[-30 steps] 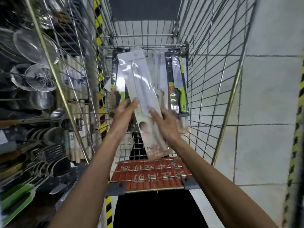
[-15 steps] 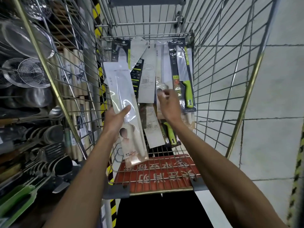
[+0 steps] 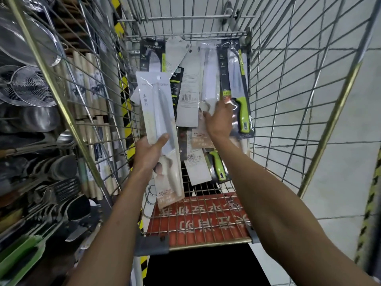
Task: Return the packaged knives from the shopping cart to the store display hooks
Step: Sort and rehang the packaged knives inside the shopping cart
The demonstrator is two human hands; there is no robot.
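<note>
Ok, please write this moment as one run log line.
left hand: grips white knife pack | right hand: touches packs in cart | stage: unloading

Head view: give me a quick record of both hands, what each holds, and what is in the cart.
left hand: grips the lower half of a white knife package, held upright over the cart
right hand: down among the loose packs, on a pale package; grip unclear
in cart: several packs, including two green-handled knife packs
display: utensil shelves on the left; hooks for knives not in view
</note>
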